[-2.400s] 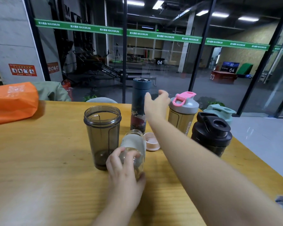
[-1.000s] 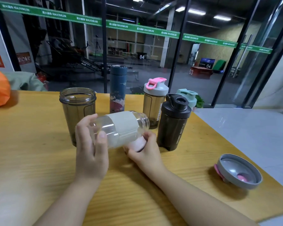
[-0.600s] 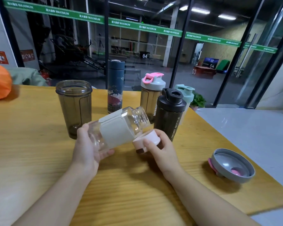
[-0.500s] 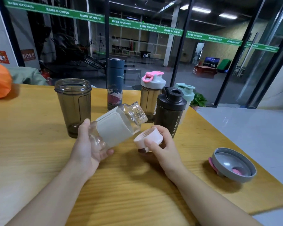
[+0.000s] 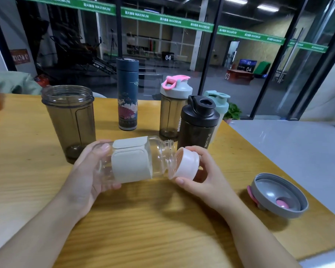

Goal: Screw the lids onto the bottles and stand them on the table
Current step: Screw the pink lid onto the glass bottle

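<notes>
My left hand (image 5: 87, 171) grips the base of a clear glass bottle with a cream sleeve (image 5: 132, 158), held sideways above the table with its mouth to the right. A pale pink lid (image 5: 187, 163) sits at that mouth, slightly tilted, pinched by my right hand (image 5: 203, 175). To the left, a smoky open shaker cup (image 5: 70, 120) stands without a lid. Its grey lid with a pink tab (image 5: 278, 194) lies upside down near the right edge of the table.
Upright at the back of the wooden table (image 5: 27, 180) stand a dark blue flask (image 5: 127, 97), a pink-and-grey lidded shaker (image 5: 173, 107), a black shaker (image 5: 198, 124) and a mint-lidded bottle (image 5: 219, 105). A glass wall lies behind.
The bottle has been tipped from slanting upward to nearly level. My right hand has brought the pink lid up from below onto the bottle's mouth.
</notes>
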A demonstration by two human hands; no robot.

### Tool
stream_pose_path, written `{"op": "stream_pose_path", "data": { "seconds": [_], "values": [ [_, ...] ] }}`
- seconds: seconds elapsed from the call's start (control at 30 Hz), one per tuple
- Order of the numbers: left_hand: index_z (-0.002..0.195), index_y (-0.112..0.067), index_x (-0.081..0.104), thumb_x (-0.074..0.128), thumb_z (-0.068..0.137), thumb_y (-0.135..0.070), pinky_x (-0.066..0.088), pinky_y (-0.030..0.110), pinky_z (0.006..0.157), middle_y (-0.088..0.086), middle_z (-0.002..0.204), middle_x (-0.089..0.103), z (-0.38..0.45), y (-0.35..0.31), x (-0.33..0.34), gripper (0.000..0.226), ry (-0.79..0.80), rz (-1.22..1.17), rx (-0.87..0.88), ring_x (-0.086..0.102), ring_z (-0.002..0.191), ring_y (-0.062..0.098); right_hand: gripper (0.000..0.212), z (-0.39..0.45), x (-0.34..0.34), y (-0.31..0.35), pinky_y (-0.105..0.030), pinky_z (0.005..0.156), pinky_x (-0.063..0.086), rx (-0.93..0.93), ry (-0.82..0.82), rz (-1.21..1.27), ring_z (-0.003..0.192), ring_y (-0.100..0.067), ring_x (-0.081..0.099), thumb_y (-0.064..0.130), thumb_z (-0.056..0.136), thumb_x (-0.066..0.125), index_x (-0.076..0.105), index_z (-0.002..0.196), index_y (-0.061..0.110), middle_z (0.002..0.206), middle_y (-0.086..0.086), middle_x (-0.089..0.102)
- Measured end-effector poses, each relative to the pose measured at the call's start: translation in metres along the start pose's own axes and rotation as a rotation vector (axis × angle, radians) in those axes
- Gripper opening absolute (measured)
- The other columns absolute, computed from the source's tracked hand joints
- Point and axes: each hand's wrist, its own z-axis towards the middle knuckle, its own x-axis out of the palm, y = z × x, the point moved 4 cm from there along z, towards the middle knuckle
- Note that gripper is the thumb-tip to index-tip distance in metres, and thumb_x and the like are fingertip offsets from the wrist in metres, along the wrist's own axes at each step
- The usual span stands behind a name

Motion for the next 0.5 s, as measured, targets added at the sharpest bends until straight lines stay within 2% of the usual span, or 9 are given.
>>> {"op": "stream_pose_path", "data": {
  "seconds": [0.07,0.13,0.2,0.37,0.43,0.5],
  "values": [
    [0.087,-0.038,0.064,0.055,0.073,-0.042,0.051,0.030,0.046,-0.006,0.087,0.072,-0.0002,0.0001,-0.0006,0.018,-0.006,0.012,0.000,0.067,0.066,0.017,0.070,0.0017,0.0005,-0.0024,-0.017,0.075,0.049,0.021,0.033,0.001,0.091,0.000,0.062,0.028,0.063,0.080,0.045,0.122,0.040,0.112,0.013,0.060],
    [0.094,-0.035,0.065,0.059,0.078,-0.039,0.050,0.031,0.046,-0.003,0.090,0.072,0.0006,0.0019,-0.0028,0.017,-0.021,0.037,-0.008,0.067,0.068,0.019,0.073,0.0032,0.0015,-0.0043,-0.023,0.079,0.052,0.037,0.074,0.002,0.096,-0.003,0.062,0.030,0.063,0.081,0.043,0.123,0.047,0.115,0.016,0.058],
    [0.101,-0.030,0.063,0.061,0.080,-0.038,0.050,0.031,0.046,0.000,0.094,0.072,0.0005,0.0025,-0.0028,0.022,-0.031,0.061,-0.019,0.067,0.068,0.020,0.073,0.0037,0.0020,-0.0043,-0.025,0.082,0.053,0.038,0.103,0.021,0.101,-0.007,0.062,0.023,0.066,0.079,0.042,0.124,0.047,0.120,0.014,0.057],
    [0.105,-0.029,0.063,0.065,0.065,-0.046,0.050,0.033,0.046,0.002,0.098,0.072,0.0004,0.0035,0.0003,0.043,-0.022,0.098,-0.040,0.067,0.070,0.021,0.074,0.0007,0.0016,-0.0015,-0.024,0.086,0.051,0.041,0.176,0.080,0.111,-0.018,0.058,0.008,0.073,0.069,0.036,0.134,0.036,0.131,0.000,0.051],
    [0.104,-0.030,0.064,0.067,0.056,-0.052,0.050,0.034,0.046,0.003,0.100,0.071,-0.0005,0.0037,0.0007,0.053,-0.026,0.127,-0.046,0.067,0.069,0.021,0.075,-0.0005,0.0018,0.0007,-0.019,0.085,0.049,0.045,0.219,0.054,0.111,-0.013,0.057,0.007,0.073,0.065,0.034,0.134,0.038,0.133,0.002,0.048],
    [0.103,-0.030,0.064,0.066,0.058,-0.051,0.049,0.033,0.047,0.005,0.099,0.070,-0.0003,0.0036,0.0006,0.050,-0.042,0.130,-0.063,0.065,0.068,0.022,0.076,-0.0005,0.0021,0.0030,-0.016,0.083,0.049,0.037,0.236,0.058,0.111,-0.007,0.057,0.004,0.074,0.063,0.035,0.133,0.040,0.135,0.003,0.045]
  ]
}}
